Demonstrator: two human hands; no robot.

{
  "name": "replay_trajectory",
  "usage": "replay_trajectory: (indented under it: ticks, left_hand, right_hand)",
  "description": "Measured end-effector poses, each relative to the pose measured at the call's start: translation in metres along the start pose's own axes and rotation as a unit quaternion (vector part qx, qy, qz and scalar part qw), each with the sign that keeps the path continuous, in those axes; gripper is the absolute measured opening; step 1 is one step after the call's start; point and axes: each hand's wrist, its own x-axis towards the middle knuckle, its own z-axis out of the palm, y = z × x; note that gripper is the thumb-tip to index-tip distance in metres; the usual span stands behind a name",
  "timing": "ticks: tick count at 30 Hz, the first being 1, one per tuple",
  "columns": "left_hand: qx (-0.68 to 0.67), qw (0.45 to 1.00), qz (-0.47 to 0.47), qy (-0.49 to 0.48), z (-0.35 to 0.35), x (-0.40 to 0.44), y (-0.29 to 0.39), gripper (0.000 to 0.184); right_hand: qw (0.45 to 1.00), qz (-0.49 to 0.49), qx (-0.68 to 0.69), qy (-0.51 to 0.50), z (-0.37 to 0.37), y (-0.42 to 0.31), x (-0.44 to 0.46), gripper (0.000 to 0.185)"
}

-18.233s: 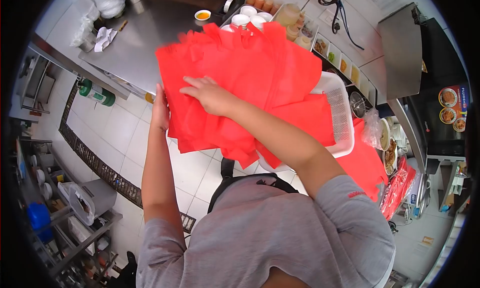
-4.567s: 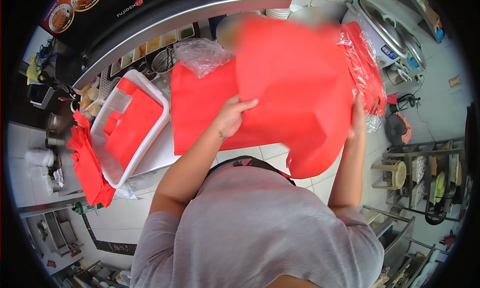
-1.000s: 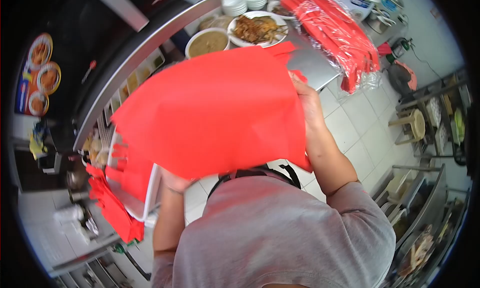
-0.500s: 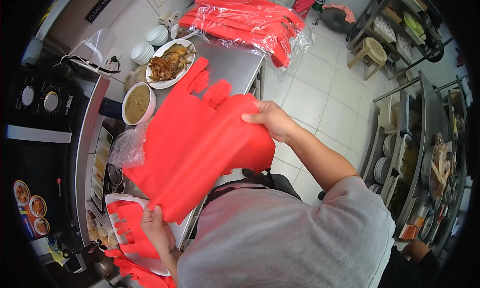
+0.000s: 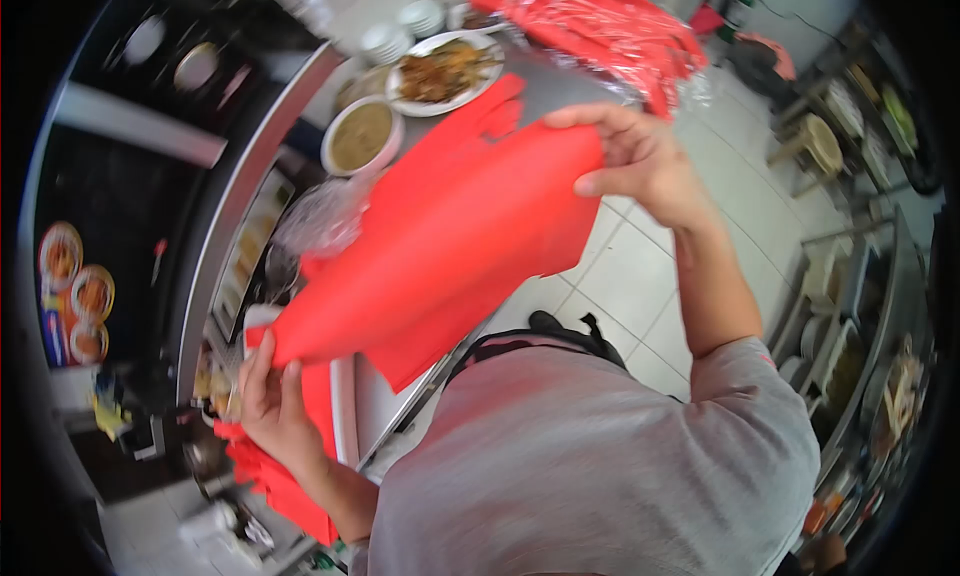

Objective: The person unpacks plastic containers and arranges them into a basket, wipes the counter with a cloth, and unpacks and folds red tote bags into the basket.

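A red fabric bag (image 5: 450, 236) is stretched between my two hands above the steel counter. My left hand (image 5: 275, 401) pinches its lower left corner between thumb and fingers. At the upper right corner, my right hand (image 5: 630, 161) grips the edge with thumb and fingers. More red fabric with a handle-like cutout (image 5: 470, 126) lies on the counter behind the held bag. Below my left hand, the white basket (image 5: 343, 411) is partly hidden and has red fabric in it. A heap of red bags (image 5: 290, 491) is beside the basket.
Plastic-wrapped red bags (image 5: 600, 31) lie on the counter's far end. Near them are a plate of fried food (image 5: 445, 73), a bowl of soup (image 5: 364, 136) and stacked white dishes (image 5: 386, 43). Crumpled clear plastic (image 5: 325, 216) is at the left. Shelves (image 5: 865, 326) stand at the right.
The view has turned, so the counter appears farther right. My hands have spread and raised the red bag, which now slants from lower left to upper right.
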Motion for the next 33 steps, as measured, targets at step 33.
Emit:
replay_trajectory:
  ticks: [33]
  left_hand:
    - [0.356,0.904,-0.111,0.209,-0.287,-0.231,-0.221,0.025]
  right_hand:
    - [0.808,-0.369,-0.347,-0.301,0.409,0.208,0.058,0.014]
